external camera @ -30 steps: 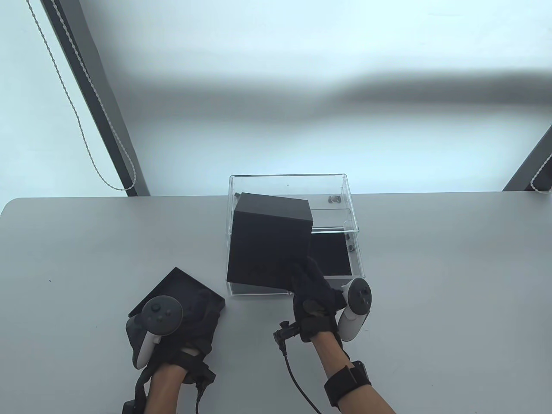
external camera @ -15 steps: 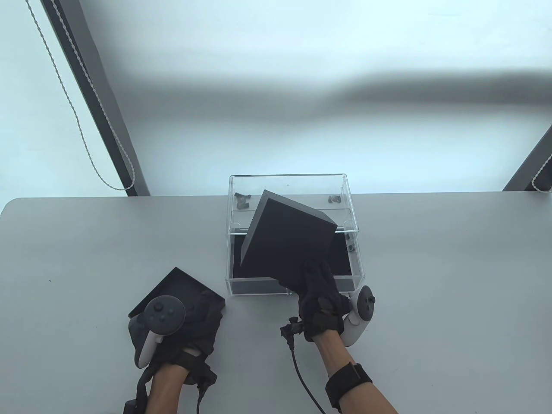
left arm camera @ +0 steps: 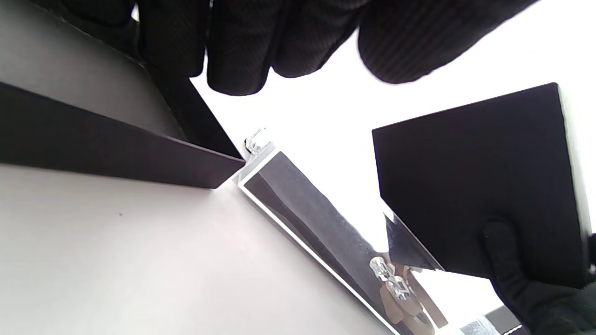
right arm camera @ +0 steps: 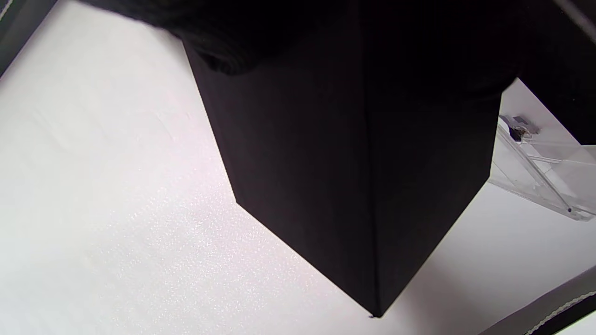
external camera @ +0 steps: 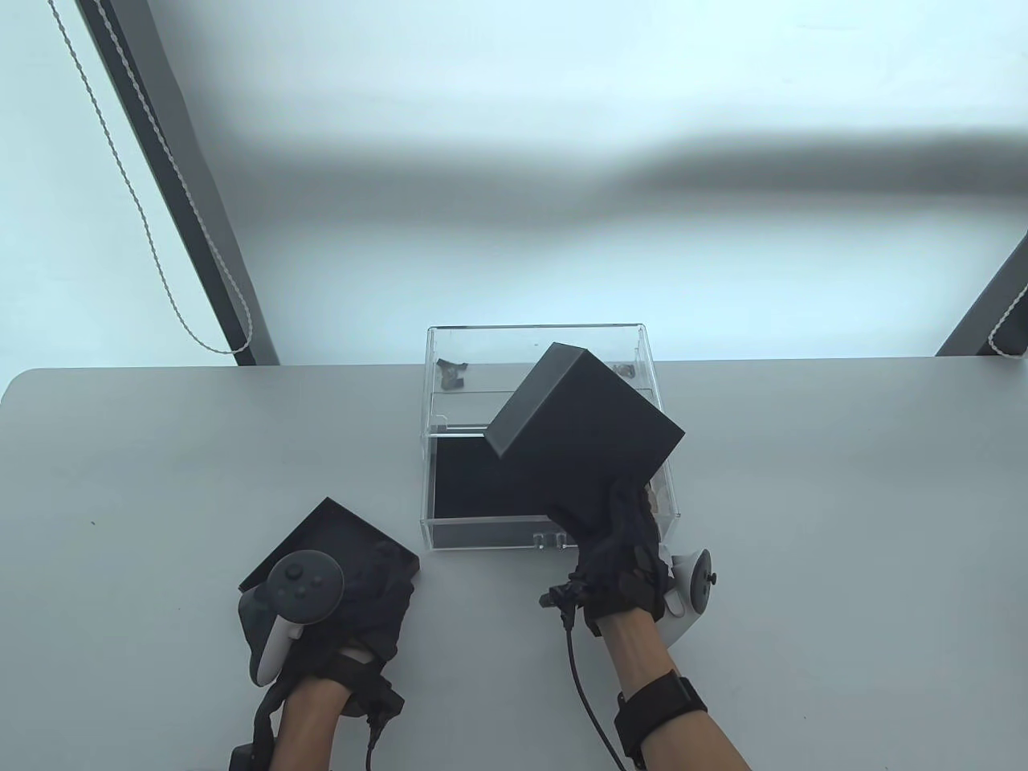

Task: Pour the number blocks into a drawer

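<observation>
One black box point(external camera: 586, 430) is in play here, tipped on a slant above the pulled-out clear drawer point(external camera: 470, 536), held up from its near lower end by the right hand point(external camera: 618, 554), whose grip is curled round that end with the thumb on the dark face, as the left wrist view shows. It looks like stiff, matt card: rigid enough to hold by one end, probably light, though a smooth wall pinched at one corner could twist or slip as the weight inside shifts. A hold across two opposite walls near the bottom would likely steady it better. No number blocks can be seen from here; whether any lie in the drawer I cannot tell, only its dark lining shows.

One lid point(external camera: 333, 534) lies on the table point(external camera: 803, 522), open side up, just left of the drawer, with the left hand point(external camera: 365, 598) resting on it, fingers draped over its rim, loose rather than clamped. One clear case point(external camera: 536, 337) houses the drawer, and two hands are at work.
</observation>
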Action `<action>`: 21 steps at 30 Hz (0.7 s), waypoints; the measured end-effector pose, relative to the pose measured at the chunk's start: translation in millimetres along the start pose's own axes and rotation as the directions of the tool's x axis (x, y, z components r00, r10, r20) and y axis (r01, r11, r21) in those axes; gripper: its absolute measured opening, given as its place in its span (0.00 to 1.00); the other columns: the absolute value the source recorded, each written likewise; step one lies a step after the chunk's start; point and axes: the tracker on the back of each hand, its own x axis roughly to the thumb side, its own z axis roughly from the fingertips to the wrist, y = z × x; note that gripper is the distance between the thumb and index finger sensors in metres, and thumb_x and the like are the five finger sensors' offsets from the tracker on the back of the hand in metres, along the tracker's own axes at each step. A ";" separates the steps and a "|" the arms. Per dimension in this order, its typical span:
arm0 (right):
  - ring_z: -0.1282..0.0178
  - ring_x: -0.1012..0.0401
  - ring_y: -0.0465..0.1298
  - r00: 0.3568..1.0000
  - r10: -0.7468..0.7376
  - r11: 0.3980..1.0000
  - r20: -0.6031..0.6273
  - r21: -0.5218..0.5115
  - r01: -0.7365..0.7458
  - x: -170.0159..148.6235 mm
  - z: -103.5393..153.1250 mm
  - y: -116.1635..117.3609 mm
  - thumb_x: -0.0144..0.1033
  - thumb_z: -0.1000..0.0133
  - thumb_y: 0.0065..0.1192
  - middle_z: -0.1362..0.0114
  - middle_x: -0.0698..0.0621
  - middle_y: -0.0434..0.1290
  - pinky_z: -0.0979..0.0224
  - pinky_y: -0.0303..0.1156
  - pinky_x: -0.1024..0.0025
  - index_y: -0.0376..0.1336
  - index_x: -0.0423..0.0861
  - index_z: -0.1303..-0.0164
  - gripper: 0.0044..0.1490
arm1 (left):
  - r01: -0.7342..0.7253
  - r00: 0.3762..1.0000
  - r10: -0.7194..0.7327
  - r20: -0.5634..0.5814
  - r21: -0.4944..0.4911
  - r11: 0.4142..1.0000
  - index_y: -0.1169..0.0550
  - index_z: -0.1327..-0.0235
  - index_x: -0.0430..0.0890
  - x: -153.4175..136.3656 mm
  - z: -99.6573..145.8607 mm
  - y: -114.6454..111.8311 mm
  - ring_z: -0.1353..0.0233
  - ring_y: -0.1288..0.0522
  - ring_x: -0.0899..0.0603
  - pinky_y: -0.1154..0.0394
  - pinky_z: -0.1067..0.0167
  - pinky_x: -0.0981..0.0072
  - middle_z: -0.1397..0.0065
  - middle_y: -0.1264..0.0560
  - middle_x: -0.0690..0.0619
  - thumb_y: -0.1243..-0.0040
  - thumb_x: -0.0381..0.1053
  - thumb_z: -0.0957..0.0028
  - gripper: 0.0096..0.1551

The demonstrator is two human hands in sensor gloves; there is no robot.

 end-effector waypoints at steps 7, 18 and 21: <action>0.38 0.51 0.78 0.988 -0.155 0.987 -0.029 -0.045 0.153 0.2 -0.2 -3.6 0.47 0.43 0.60 0.38 0.47 0.77 0.30 0.74 0.40 0.63 0.45 0.36 0.28 | -0.002 1.000 0.002 0.000 -0.001 1.000 0.38 0.25 0.46 -0.2 0.0 0.1 0.21 0.39 0.28 0.47 0.28 0.27 0.19 0.35 0.38 0.48 0.63 0.48 0.41; 0.39 0.52 0.78 0.981 -0.191 0.981 -0.040 -0.045 0.189 3.6 0.0 -2.9 0.47 0.43 0.60 0.38 0.47 0.77 0.31 0.75 0.40 0.63 0.45 0.37 0.28 | -0.007 1.000 0.007 0.002 -0.003 1.000 0.37 0.25 0.46 -0.2 -0.1 0.1 0.21 0.39 0.28 0.47 0.28 0.27 0.19 0.35 0.38 0.48 0.63 0.48 0.41; 0.39 0.52 0.78 0.981 -0.187 0.982 -0.044 -0.031 0.186 3.6 0.2 -1.0 0.47 0.43 0.60 0.39 0.47 0.78 0.31 0.75 0.40 0.63 0.45 0.37 0.28 | -0.009 1.000 0.009 0.005 -0.002 1.000 0.37 0.25 0.46 -0.1 -0.1 0.4 0.21 0.39 0.28 0.47 0.28 0.27 0.19 0.35 0.39 0.48 0.63 0.48 0.41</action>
